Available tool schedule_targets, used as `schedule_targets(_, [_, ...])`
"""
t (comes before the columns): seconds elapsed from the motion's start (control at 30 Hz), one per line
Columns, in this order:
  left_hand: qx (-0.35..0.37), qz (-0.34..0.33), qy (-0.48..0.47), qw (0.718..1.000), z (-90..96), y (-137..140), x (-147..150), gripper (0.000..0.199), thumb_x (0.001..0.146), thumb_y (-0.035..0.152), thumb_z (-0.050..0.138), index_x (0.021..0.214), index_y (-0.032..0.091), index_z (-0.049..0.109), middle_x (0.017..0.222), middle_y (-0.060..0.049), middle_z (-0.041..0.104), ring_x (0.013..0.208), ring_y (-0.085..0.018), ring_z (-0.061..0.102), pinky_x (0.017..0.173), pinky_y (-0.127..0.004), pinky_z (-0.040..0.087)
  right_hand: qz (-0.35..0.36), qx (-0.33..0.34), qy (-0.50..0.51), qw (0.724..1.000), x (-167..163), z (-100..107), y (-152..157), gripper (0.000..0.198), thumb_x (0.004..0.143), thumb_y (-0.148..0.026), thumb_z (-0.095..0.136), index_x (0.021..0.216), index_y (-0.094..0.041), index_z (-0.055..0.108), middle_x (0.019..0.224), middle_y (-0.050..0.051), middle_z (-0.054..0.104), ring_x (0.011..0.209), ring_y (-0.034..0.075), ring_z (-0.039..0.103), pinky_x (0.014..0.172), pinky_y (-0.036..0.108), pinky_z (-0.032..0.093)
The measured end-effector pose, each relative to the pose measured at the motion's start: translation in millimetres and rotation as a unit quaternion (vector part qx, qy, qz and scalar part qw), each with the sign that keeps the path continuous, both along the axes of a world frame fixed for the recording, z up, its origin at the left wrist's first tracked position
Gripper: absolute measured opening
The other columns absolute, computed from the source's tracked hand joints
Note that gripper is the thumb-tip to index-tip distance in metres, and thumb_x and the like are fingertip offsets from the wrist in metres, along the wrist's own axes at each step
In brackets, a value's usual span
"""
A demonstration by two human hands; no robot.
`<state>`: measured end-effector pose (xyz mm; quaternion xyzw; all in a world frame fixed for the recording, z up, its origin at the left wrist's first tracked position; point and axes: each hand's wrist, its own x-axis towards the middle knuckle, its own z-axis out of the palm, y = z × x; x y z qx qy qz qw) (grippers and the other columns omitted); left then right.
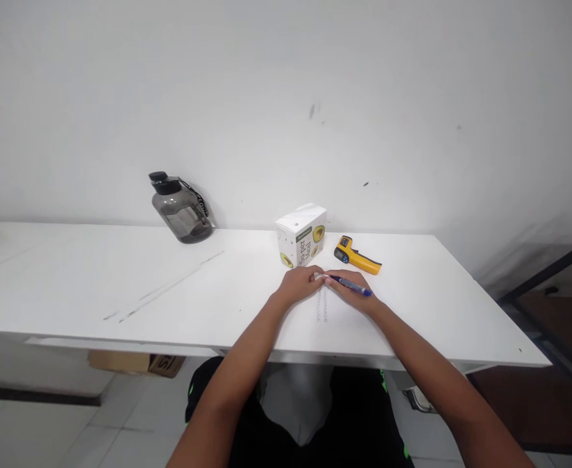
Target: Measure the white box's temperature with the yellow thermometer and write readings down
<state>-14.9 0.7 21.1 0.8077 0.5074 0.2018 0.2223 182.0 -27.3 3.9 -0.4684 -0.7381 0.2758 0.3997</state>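
My right hand [351,286] is closed around a blue pen [351,285], whose blue end points right and toward me. Just left of it, my left hand [299,285] rests on the table with its fingers curled and its thumb by the pen's front end. What the left fingers hold, if anything, is too small to make out. Below the hands, rows of small handwriting run on a white sheet of paper [322,307], its edges hard to tell from the table. A white box with avocado pictures [301,237], lettered "Super Meal", stands right behind my hands.
On the white table [179,286], a yellow infrared thermometer [359,257] lies right of the box. A grey translucent bottle with a black lid [181,209] stands by the wall at the left. Under the table is a cardboard box [120,361]; a dark metal frame [554,266] is at the right.
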Motion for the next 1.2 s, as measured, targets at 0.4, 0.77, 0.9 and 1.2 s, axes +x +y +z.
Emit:
schedule_targets(0.4, [-0.008, 0.053, 0.170, 0.984, -1.9, 1, 10, 0.049, 0.087, 0.062, 0.049, 0.118, 0.029, 0.066, 0.110, -0.005, 0.073, 0.107, -0.027, 0.064, 0.078, -0.032, 0.047, -0.003, -0.103, 0.019, 0.995, 3, 7, -1, 0.024, 0.080, -0.037, 0.061, 0.099, -0.024, 0.070, 0.088, 0.002, 0.071, 0.080, 0.019, 0.064, 0.075, 0.033, 0.049])
schedule_targets(0.77, [0.004, 0.045, 0.147, 0.988, -6.8, 3, 6, 0.037, 0.095, 0.043, 0.041, 0.118, 0.029, 0.067, 0.117, -0.002, 0.072, 0.111, -0.023, 0.064, 0.084, -0.033, 0.047, -0.086, -0.139, 0.037, 0.986, -8, -7, 4, 0.018, 0.073, -0.038, 0.059, 0.066, -0.021, 0.062, 0.067, 0.001, 0.062, 0.065, 0.017, 0.054, 0.061, 0.029, 0.040])
schedule_targets(0.9, [-0.016, 0.058, 0.123, 0.991, -7.3, 4, 7, 0.039, 0.091, 0.046, 0.048, 0.122, 0.028, 0.065, 0.118, -0.002, 0.072, 0.113, -0.025, 0.063, 0.087, -0.034, 0.047, -0.079, -0.137, 0.027, 0.987, -6, -9, 6, 0.019, 0.074, -0.039, 0.058, 0.067, -0.021, 0.062, 0.066, 0.000, 0.061, 0.065, 0.017, 0.053, 0.061, 0.029, 0.040])
schedule_targets(1.2, [-0.030, 0.061, 0.106, 0.992, -6.3, 4, 7, 0.041, 0.090, 0.048, 0.050, 0.122, 0.027, 0.064, 0.113, -0.003, 0.073, 0.109, -0.023, 0.064, 0.087, -0.033, 0.047, -0.088, -0.154, 0.025, 0.984, -7, -5, 4, 0.018, 0.073, -0.038, 0.058, 0.068, -0.021, 0.062, 0.066, 0.000, 0.060, 0.065, 0.017, 0.052, 0.060, 0.029, 0.039])
